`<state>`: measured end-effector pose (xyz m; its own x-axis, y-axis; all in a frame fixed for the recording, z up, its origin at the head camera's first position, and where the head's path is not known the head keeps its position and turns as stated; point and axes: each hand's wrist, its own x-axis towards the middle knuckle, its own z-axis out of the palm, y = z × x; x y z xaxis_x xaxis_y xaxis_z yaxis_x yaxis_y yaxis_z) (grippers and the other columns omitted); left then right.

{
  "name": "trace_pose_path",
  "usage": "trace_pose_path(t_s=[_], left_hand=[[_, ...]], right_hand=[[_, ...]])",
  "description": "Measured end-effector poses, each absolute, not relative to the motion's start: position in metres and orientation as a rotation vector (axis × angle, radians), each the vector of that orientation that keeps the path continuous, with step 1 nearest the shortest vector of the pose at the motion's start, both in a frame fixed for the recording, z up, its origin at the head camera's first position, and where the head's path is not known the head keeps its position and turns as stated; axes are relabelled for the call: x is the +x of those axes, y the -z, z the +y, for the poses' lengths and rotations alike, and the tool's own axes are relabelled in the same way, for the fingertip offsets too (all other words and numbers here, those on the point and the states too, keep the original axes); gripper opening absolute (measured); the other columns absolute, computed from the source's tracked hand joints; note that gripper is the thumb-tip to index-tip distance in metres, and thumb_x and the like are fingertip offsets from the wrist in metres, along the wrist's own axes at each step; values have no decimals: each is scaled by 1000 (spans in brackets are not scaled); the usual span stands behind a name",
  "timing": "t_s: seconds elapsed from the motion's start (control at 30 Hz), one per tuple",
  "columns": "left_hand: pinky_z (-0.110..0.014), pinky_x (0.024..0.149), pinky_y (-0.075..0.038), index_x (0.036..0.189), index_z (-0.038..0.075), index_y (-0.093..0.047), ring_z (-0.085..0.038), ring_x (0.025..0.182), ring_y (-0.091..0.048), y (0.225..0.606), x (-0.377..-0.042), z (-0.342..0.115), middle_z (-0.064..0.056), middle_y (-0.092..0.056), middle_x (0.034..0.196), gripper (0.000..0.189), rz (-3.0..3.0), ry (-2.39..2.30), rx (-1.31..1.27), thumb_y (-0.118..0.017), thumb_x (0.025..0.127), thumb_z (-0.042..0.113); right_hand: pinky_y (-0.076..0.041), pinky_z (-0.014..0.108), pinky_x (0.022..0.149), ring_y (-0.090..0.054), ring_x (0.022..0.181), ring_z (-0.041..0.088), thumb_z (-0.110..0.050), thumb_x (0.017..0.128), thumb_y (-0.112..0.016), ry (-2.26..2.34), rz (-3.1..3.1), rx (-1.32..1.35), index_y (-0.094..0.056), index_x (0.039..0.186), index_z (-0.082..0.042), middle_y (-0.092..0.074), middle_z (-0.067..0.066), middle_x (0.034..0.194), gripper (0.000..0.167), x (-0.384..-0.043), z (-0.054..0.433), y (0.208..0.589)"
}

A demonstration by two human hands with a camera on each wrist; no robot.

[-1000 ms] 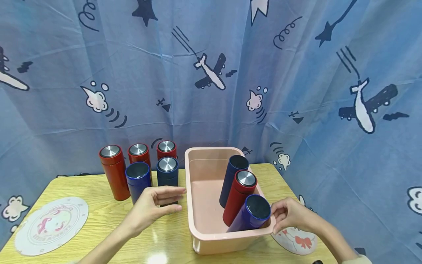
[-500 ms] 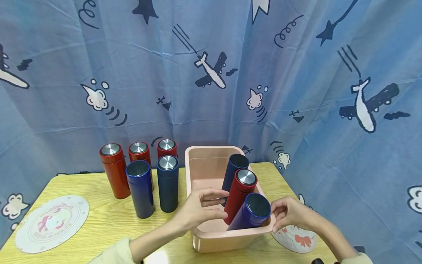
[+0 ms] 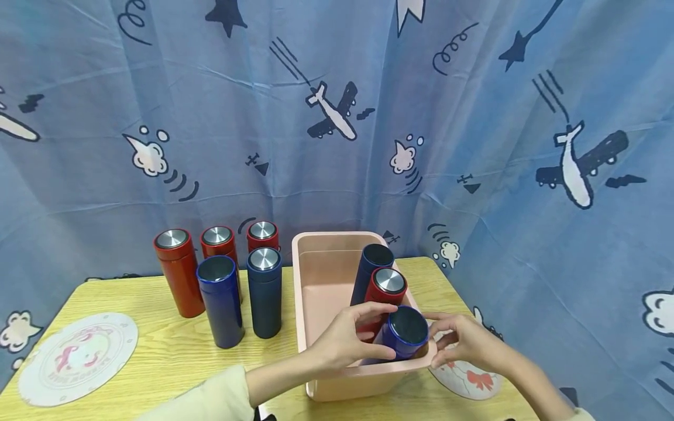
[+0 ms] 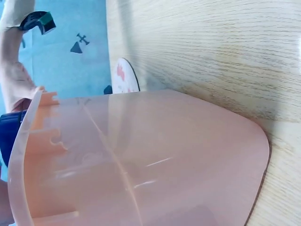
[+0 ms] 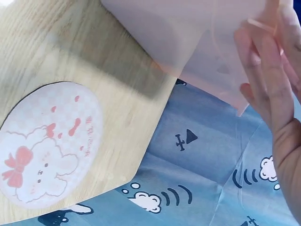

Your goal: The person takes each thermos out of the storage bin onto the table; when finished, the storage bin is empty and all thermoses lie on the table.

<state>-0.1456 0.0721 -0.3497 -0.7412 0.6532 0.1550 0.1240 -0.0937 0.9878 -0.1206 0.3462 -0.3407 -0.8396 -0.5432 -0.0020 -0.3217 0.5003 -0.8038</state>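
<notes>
The bright blue flask (image 3: 408, 332) sits in the near right corner of the pink bin (image 3: 296, 292), its dark top level with or above the rim; the person's left hand (image 3: 347, 340) comes across the bin to it, thumb and forefinger spread wide along its left side, though I cannot tell whether the tips touch; the right hand (image 3: 466, 343) is at the bin's corner, thumb by the rim and forefinger reaching toward the flask's other side; whether it pinches the rim, I cannot tell from here.

Just behind the blue one, a red flask (image 3: 388, 283) with a silvery top stands in the bin, and behind that a navy flask (image 3: 370, 272); left of the bin, on the wooden table (image 3: 163, 356), five more flasks (image 3: 221, 304) stand upright, three red at the back, one blue and one navy in front; a round mat (image 3: 79, 358) lies at the far left, another mat (image 5: 51, 146) to the bin's right; a blue airplane-print curtain (image 3: 253, 134) hangs behind.
</notes>
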Motion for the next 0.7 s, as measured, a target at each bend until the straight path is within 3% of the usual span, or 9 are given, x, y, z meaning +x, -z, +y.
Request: trace_pose_path(t_s=[0.13, 0.33, 0.5, 0.57, 0.7], left_hand=[[-36, 100, -45, 133, 12, -55, -21, 124, -52, 349, -148, 78, -4, -58, 132, 62, 1784, -1877, 859, -77, 77, -3], [-27, 98, -45, 137, 10, -52, -21, 122, -54, 349, -154, 88, -6, -59, 130, 67, 1771, -1818, 881, -78, 76, -3], [-18, 91, -47, 134, 7, -52, -19, 114, -59, 351, -158, 96, -14, -60, 125, 69, 1782, -1794, 903, -79, 72, -8], [-17, 89, -47, 134, 4, -52, -21, 112, -60, 351, -159, 98, -15, -61, 123, 70, 1780, -1800, 895, -79, 71, -9], [-16, 88, -47, 132, 2, -53, -25, 112, -60, 351, -162, 100, -16, -62, 121, 69, 1787, -1789, 901, -80, 70, -10]], right_hand=[[-57, 30, 65, -70, 82, 15, -15, 77, -78, 1262, 2486, -823, -69, 90, -3, -22, 49, 138, 19, -120, 346, 341], [-57, 29, 70, -68, 82, 12, -18, 76, -78, 1183, 2554, -891, -72, 89, -8, -33, 46, 135, 17, -121, 347, 342], [-56, 27, 68, -48, 115, -8, -24, 75, -78, 1111, 2633, -902, -73, 86, -11, -55, 34, 123, 18, -121, 349, 343], [-56, 25, 66, -36, 121, -14, -26, 74, -78, 1083, 2669, -914, -74, 85, -14, -60, 30, 119, 18, -122, 349, 344], [-55, 26, 65, -34, 122, -15, -27, 73, -78, 1081, 2669, -930, -72, 82, -16, -69, 14, 110, 16, -124, 349, 344]])
